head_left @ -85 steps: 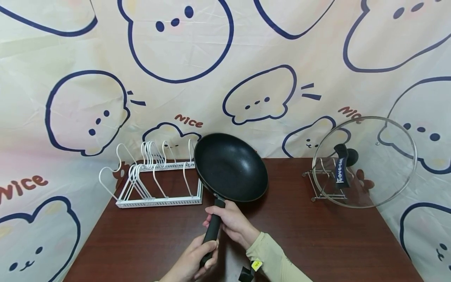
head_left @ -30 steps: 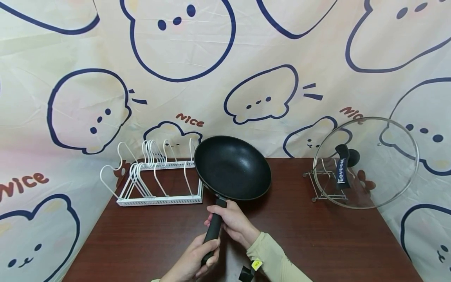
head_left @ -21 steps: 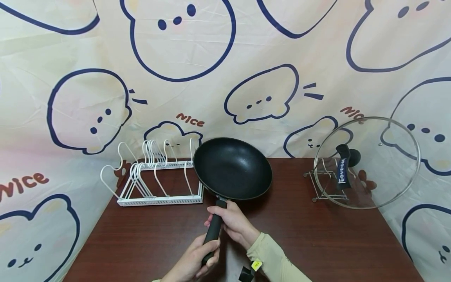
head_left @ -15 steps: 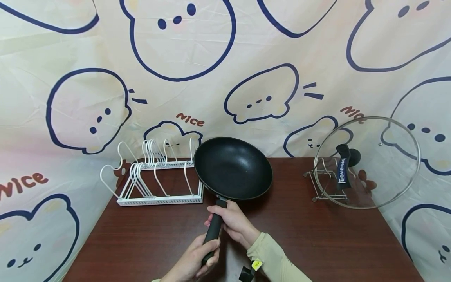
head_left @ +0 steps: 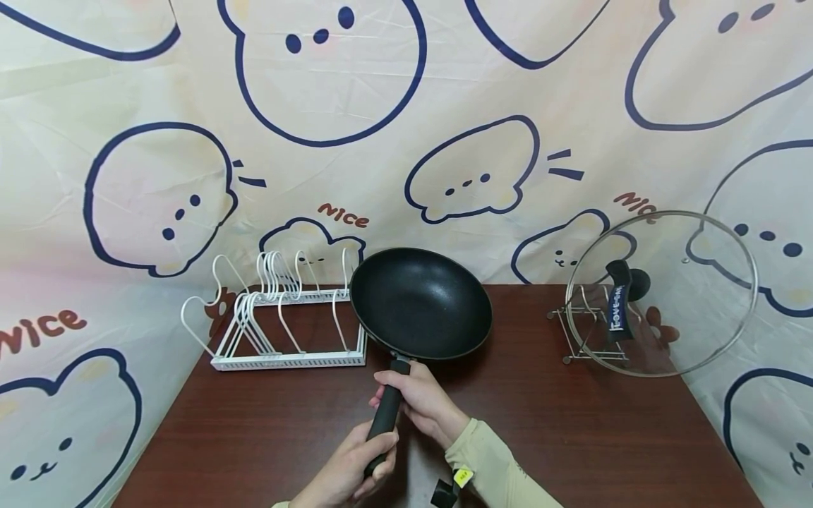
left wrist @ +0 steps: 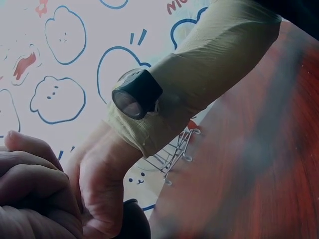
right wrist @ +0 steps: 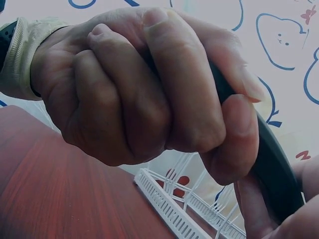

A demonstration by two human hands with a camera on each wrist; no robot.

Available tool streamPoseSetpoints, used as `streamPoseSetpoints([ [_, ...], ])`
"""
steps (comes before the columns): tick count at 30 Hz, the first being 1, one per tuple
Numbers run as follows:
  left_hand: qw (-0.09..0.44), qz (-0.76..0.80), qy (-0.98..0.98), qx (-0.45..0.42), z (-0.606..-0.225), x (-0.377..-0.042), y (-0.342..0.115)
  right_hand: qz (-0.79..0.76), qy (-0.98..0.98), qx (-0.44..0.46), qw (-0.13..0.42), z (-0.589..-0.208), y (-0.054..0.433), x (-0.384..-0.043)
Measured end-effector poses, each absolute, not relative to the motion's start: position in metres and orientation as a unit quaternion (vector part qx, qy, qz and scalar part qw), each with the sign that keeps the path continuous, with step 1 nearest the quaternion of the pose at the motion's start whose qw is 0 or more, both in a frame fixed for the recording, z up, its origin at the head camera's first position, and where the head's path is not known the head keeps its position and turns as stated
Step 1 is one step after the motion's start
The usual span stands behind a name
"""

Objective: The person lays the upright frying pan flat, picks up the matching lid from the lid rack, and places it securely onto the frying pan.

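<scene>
A black frying pan (head_left: 421, 305) is held up over the table, its inside facing me and its handle slanting down toward me. My left hand (head_left: 349, 464) grips the lower end of the handle. Higher up, close to the pan body, my right hand (head_left: 424, 400) wraps round the same handle with the thumb along its top. In the right wrist view, the curled fingers of the right hand (right wrist: 159, 94) enclose the dark handle (right wrist: 276, 174). The left wrist view shows the left hand's fingers (left wrist: 35, 184) beside the other hand, with the pan's edge (left wrist: 135, 221) below.
Left of the pan stands a white rack (head_left: 288, 361) with several curved wire dividers. At the right, a glass lid (head_left: 692, 353) with a black knob leans in a small wire stand (head_left: 574, 331). A patterned cloth (head_left: 356, 176) hangs behind the brown table (head_left: 571, 437).
Over the earlier frames the pan tips slightly down and right. In the last half second it is nearly still, and both hands keep their hold on the handle.
</scene>
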State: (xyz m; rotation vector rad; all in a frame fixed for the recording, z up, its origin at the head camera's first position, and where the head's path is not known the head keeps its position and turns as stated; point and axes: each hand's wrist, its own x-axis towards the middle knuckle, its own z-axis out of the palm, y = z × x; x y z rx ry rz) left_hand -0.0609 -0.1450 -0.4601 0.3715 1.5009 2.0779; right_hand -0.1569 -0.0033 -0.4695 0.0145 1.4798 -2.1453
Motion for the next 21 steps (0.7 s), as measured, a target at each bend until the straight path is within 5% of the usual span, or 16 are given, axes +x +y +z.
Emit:
streamPoseSetpoints([
  [21,0.280,0.774,0.553,0.130,-0.4603,-0.0613,-0.1431,-0.787,0.556,0.009,0.268,-0.4741,-0.0001,-0.1596],
])
